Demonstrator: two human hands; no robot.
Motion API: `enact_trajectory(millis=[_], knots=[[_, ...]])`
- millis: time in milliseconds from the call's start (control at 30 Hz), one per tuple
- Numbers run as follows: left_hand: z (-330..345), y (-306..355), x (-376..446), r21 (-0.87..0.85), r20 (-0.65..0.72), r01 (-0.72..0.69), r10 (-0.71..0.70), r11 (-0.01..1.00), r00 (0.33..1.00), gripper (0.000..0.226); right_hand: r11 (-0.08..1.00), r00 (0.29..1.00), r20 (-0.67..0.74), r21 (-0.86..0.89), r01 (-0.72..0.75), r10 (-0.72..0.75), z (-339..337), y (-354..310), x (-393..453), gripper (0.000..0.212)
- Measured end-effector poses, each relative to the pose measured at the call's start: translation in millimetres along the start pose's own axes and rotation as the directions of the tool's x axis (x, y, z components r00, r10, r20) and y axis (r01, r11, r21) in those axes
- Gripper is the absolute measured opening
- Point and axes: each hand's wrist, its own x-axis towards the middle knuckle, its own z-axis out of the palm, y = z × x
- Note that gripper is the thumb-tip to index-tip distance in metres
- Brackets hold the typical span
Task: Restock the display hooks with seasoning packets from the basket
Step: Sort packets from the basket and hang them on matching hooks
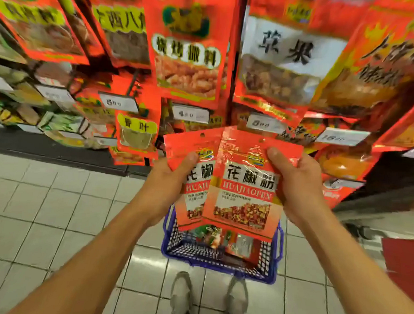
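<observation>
A: Why are two packets being held up side by side like that?

B: The front packet (245, 184) is being pinched at its upper right edge by the right hand (294, 187), thumb laid over the face. The rear packet (189, 155) is being clamped at its left side by the left hand (170, 181) in the same way. Both grips are closed on their packets. The packets are being fanned, the front one overlapping the rear one, probably so that one can be separated for hanging while the other is kept ready.

A: And why are the tops being left free?

B: The punched hang holes near the top edges are being kept uncovered, presumably so a hook can be threaded through. The hook itself is not being shown clearly; it may be hidden behind the hanging packets (189, 45).

A: Where is the rest of the stock being kept?

B: In the blue basket (270, 266), which is being left on the floor directly below the hands, just ahead of the shoes (183, 295). A few more packets are being seen inside it, though their labels are too blurred to be read.

A: What about the surroundings?

B: A pale tiled floor (50, 207) is being stood on, in a shop aisle. The display is being crowded with red packets, with price tags (190, 113) fixed below the rows. Shelves of other goods are being glimpsed at the left.
</observation>
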Motion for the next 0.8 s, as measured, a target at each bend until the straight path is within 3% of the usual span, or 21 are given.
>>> enact_trajectory(millis=[133,233,400,567,667,800], knots=[[-13.1,119.7,-32.6,0.013,0.06,-0.134,0.133,0.991,0.989,0.011,0.992,0.992,-0.029,-0.047,0.12,-0.121,3.7,-119.5,-25.6,0.008],[-18.0,198.4,-57.0,-0.033,0.021,-0.227,0.228,0.973,0.974,0.011,0.972,0.974,-0.015,-0.064,0.225,-0.227,9.8,-202.0,-50.3,0.011],[-17.8,314.4,-93.5,-0.07,-0.039,-0.386,0.384,0.92,0.923,0.014,0.881,0.887,0.023,-0.106,0.461,-0.462,25.2,-331.2,-83.2,0.018],[-17.1,400.0,-122.0,-0.045,-0.089,-0.532,0.527,0.846,0.845,0.025,0.808,0.814,0.013,-0.111,0.579,-0.581,36.8,-427.8,-98.0,0.015],[-26.1,439.8,-133.3,-0.011,-0.101,-0.62,0.616,0.784,0.781,0.015,0.751,0.753,-0.025,-0.109,0.651,-0.657,41.1,-477.9,-102.4,0.011],[-27.3,482.7,-142.0,-0.018,-0.073,-0.691,0.688,0.723,0.722,0.036,0.707,0.705,-0.058,-0.084,0.702,-0.707,46.6,-534.1,-96.0,0.015]])
